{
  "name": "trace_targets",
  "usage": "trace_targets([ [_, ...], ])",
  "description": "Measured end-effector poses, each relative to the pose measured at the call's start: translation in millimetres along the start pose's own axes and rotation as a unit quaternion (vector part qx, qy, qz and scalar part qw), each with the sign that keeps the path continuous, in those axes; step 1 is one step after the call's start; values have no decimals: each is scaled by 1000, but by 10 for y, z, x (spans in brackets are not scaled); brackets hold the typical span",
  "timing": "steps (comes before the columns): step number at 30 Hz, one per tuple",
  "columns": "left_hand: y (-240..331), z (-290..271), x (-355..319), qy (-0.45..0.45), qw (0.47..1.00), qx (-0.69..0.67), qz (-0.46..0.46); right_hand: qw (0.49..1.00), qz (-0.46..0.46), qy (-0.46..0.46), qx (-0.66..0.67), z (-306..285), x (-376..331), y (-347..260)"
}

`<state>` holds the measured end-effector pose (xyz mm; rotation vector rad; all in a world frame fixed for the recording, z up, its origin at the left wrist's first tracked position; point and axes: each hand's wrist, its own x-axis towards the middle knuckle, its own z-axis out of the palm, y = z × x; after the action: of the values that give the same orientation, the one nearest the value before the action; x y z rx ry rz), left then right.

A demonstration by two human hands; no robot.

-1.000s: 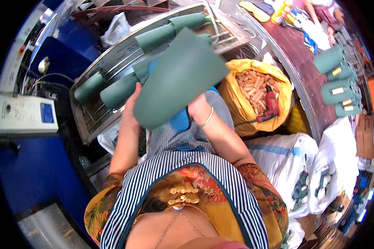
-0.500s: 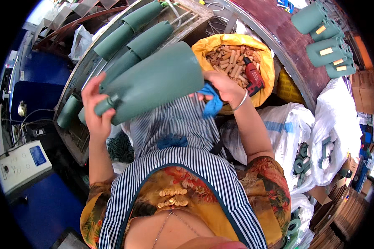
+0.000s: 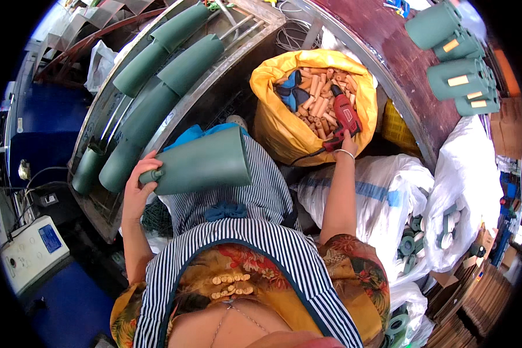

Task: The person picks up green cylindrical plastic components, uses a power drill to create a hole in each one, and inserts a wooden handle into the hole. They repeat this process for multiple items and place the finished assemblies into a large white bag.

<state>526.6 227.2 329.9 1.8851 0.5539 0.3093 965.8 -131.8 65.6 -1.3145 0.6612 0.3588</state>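
Observation:
In my left hand (image 3: 138, 182) is a dark green tapered plastic tube (image 3: 206, 162). My fingers close round its narrow end, at a short round stub, and its wide end points right over my lap. My right hand (image 3: 345, 145) is closed on the handle end of a red power drill (image 3: 346, 111). The drill lies against brown cylindrical pieces (image 3: 319, 101) in a yellow sack (image 3: 278, 130), its black chuck towards the far side. On the same pieces, at the left, rests a blue and dark cloth (image 3: 293, 91).
At the left, a metal-framed rack (image 3: 206, 72) holds several green tubes (image 3: 142, 113). More green tubes with orange labels (image 3: 457, 75) stand on the dark red tabletop (image 3: 383, 40). White plastic sacks (image 3: 359, 188) lie at the right, near stacked cardboard (image 3: 475, 301). A control box (image 3: 35, 249) sits far left.
My right hand has let go of the blue cloth, which now lies in the yellow sack, and has taken hold of the drill. The green tube has moved lower in my left hand.

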Motion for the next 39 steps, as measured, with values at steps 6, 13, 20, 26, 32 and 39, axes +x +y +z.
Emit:
trace_targets([
  [6,-59,147,22,56,997,-50,36,967,191,-141,96,-87,374,-14],
  [13,-182,497,29,288,957,-22,8,906,119,-326,244,-455,-577,174],
  [20,-189,485,98,287,953,-96,-19,841,118,-511,133,-600,-2076,-366],
  [26,-319,499,-43,301,947,-110,38,822,106,-550,-107,-20,-2990,-793],
  [32,-480,440,-231,314,941,-114,57,791,177,-554,-191,173,-3391,-919],
  [39,-456,562,-214,321,939,-106,54,794,205,-541,-186,182,-3370,-944],
])
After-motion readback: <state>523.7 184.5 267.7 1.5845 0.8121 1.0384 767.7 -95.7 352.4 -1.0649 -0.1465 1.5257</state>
